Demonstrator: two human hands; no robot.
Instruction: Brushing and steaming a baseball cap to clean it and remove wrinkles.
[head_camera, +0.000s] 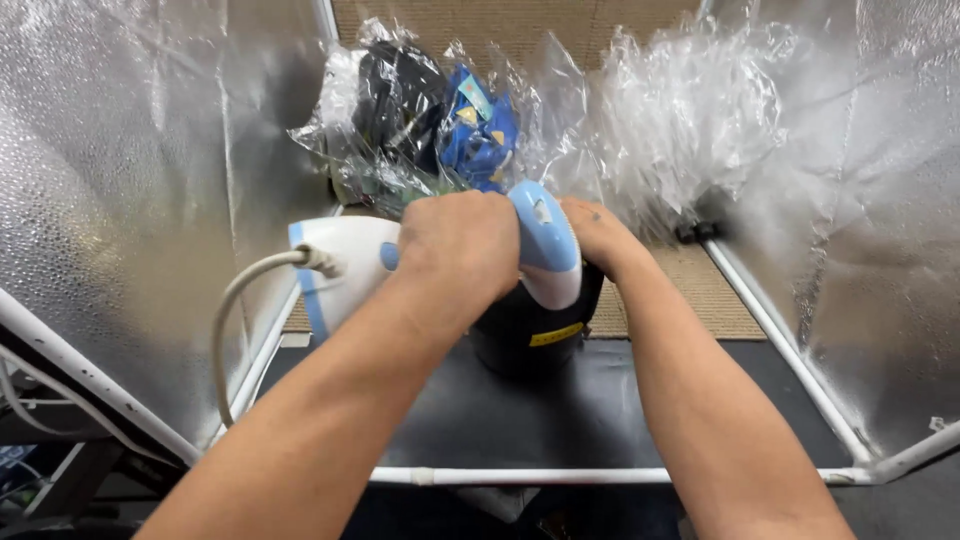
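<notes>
Handheld steamer, white and light blue, 1 unit, held level above the black worktop inside a booth of silvery reflective panels on a white tube frame. Grey cord leaves its rear end and loops down to the left.

Left hand: fingers curled tight around the steamer's handle. Right hand: pressed against the top of a black item with a yellow label, which stands on the worktop under the steamer's blue head; whether its fingers pinch anything cannot be told, as they are hidden behind the item.

Behind: 2 crinkled clear plastic bags, 1 holding dark and blue goods, 1 seemingly empty.

Risks, as judged:
- Right hand sits just beside the steamer's head; hot vapour could scald it.
- Plastic bags lie near the head; heat could shrivel or melt the film.
- Cord loop hangs by the frame; a snag could jerk the steamer.
- Black item could tip if pressed unevenly.
</notes>
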